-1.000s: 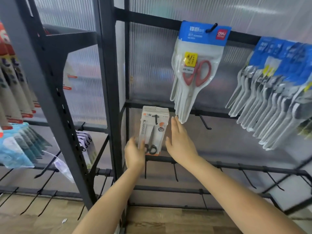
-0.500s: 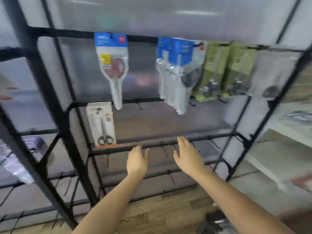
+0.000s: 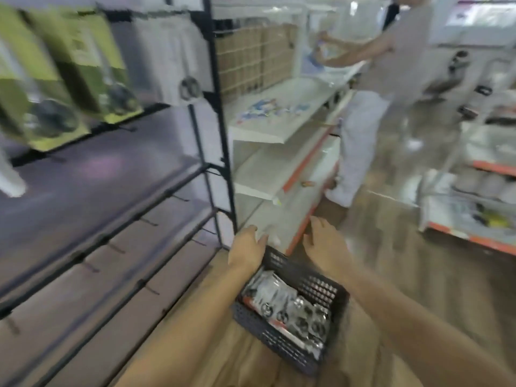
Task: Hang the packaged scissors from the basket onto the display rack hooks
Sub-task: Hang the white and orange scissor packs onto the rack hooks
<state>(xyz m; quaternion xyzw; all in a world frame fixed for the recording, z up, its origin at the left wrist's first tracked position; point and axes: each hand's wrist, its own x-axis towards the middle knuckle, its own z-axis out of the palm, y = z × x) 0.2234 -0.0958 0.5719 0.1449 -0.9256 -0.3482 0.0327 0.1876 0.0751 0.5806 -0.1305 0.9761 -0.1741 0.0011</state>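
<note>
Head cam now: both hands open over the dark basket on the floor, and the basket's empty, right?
Not quite. The head view shows the dark basket on the floor is not empty: it holds packaged scissors. The rest holds: the left hand and right hand are both open near its far rim, holding nothing.

no legible text; print on green packs (image 3: 83, 68) and basket packets (image 3: 284, 305) blurred.
</note>
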